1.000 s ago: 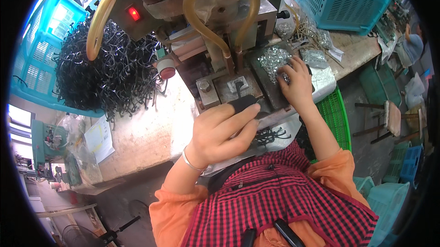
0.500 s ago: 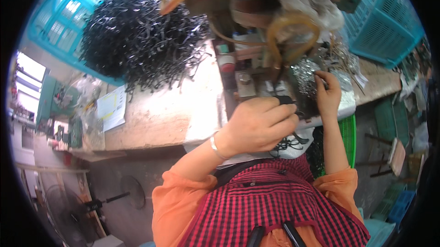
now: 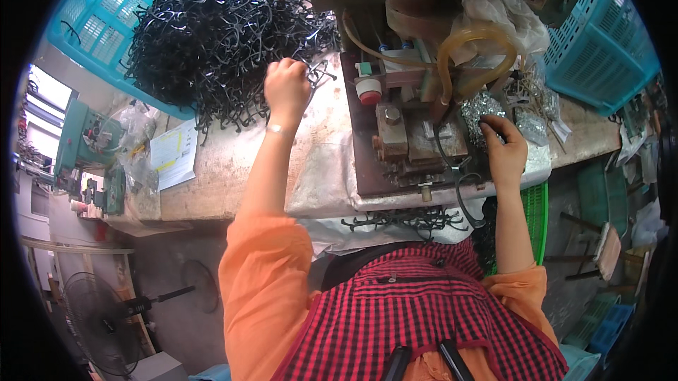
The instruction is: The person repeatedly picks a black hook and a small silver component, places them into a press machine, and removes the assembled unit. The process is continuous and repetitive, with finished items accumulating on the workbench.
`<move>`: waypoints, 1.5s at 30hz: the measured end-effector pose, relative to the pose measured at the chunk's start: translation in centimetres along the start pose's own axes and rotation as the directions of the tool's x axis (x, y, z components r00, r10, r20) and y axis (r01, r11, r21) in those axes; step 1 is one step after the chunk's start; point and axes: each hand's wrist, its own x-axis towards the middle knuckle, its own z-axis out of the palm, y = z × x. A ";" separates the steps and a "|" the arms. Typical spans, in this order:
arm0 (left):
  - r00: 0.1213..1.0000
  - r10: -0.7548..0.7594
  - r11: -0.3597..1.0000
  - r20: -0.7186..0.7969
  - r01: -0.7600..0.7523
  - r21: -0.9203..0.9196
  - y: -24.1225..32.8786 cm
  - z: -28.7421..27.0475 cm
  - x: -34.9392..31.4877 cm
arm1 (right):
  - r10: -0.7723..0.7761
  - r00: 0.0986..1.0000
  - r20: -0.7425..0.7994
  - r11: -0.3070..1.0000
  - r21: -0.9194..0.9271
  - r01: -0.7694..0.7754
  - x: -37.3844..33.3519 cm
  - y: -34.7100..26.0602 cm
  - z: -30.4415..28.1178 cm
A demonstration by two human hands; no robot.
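Note:
My left hand (image 3: pixel 287 91) reaches to the right edge of a big heap of black curved plastic pieces (image 3: pixel 205 49). Its fingers are curled closed around one such piece, whose forked end shows beside the knuckles. My right hand (image 3: pixel 507 149) is at a pile of small shiny silver metal bits (image 3: pixel 483 114), thumb and fingers bent together. What they pinch, if anything, is too small to make out. Between the hands stands a bench press (image 3: pixel 392 116) with a metal fixture. Another black curved piece (image 3: pixel 464 201) hangs over the front of its base, near my right wrist.
Several black pieces (image 3: pixel 417 220) lie on pale sheeting below the press. Blue crates (image 3: pixel 92 49) stand behind the heap and at the far right (image 3: pixel 597 49). A paper sheet (image 3: pixel 174 156) lies left on the table. A green basket (image 3: pixel 538 222) sits by my right forearm; a fan (image 3: pixel 106 321) is lower left.
My left hand has moved from the front of the press, left and away from me, to the black heap. A black piece now shows at the press. My right hand stays by the silver bits.

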 end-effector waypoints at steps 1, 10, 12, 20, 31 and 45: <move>0.994 -0.024 0.996 0.107 0.014 0.089 -0.6 2.7 0.6 | -0.017 1.000 -0.014 1.000 -0.001 0.017 0.1 0.1 0.1; 0.962 -0.103 0.994 0.253 0.094 0.048 -2.0 7.0 -4.3 | 0.108 0.987 -0.119 0.993 0.062 -0.101 -2.5 3.5 -3.8; 0.958 -0.119 0.992 0.262 0.128 -0.018 -2.2 3.5 -5.7 | 0.039 0.997 -0.072 0.997 0.066 -0.034 -3.0 1.9 -4.7; 0.794 -0.606 0.666 -0.050 0.472 -0.577 -2.9 1.3 -8.0 | -0.122 0.971 0.207 0.920 0.392 0.032 0.2 -7.5 1.3; 0.834 -0.416 0.759 -0.363 0.099 -0.644 3.9 -4.0 -4.9 | -0.003 0.956 0.293 0.677 0.704 -0.214 -1.4 -10.0 2.3; 0.789 0.442 0.597 -0.427 -0.614 -0.517 21.7 -12.5 -5.8 | -0.360 0.932 0.037 0.750 -0.583 0.313 -0.8 3.6 -1.7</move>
